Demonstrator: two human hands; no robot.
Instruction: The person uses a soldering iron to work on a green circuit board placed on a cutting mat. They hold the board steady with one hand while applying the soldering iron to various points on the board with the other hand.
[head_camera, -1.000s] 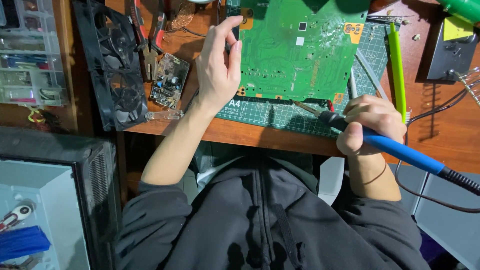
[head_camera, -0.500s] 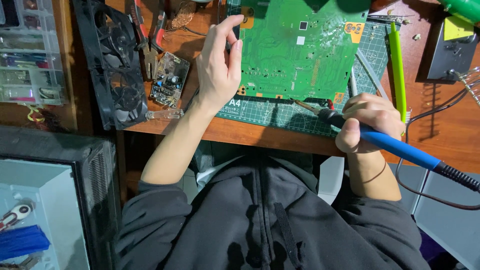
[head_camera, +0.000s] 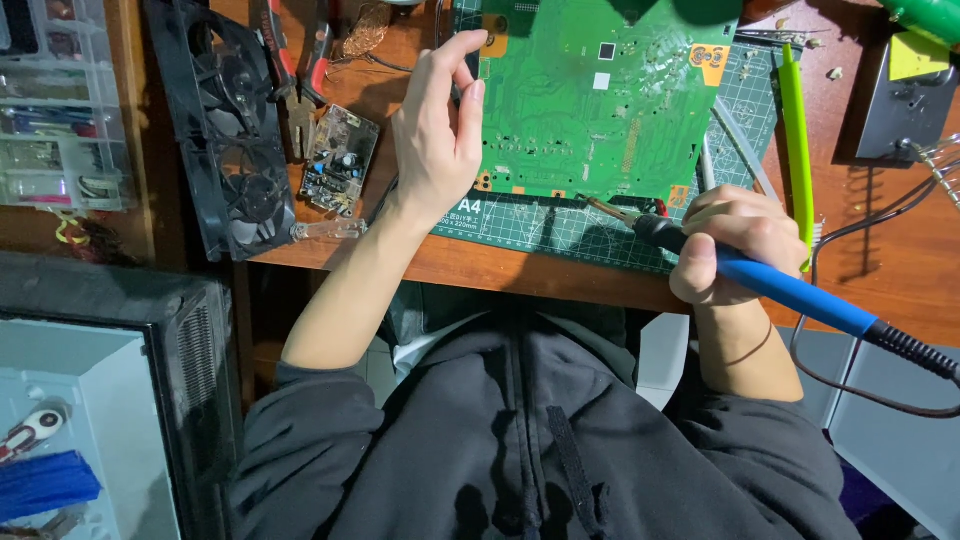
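A large green circuit board (head_camera: 600, 100) lies on a green cutting mat (head_camera: 560, 225) on the wooden desk. My left hand (head_camera: 435, 135) hovers at the board's left edge, with thumb and forefinger pinched on what looks like a thin wire. My right hand (head_camera: 735, 245) grips a blue-handled soldering iron (head_camera: 790, 290) like a pen. The iron's metal tip (head_camera: 605, 208) points left at the board's near edge. Its black cable (head_camera: 915, 350) trails off to the right.
A black double fan unit (head_camera: 225, 130), a small bare circuit module (head_camera: 338, 160) and red-handled pliers (head_camera: 295, 60) lie left of the mat. A clear parts organiser (head_camera: 55, 110) stands far left. A green pen-like tool (head_camera: 795, 140) and a metal stand (head_camera: 900, 110) are on the right.
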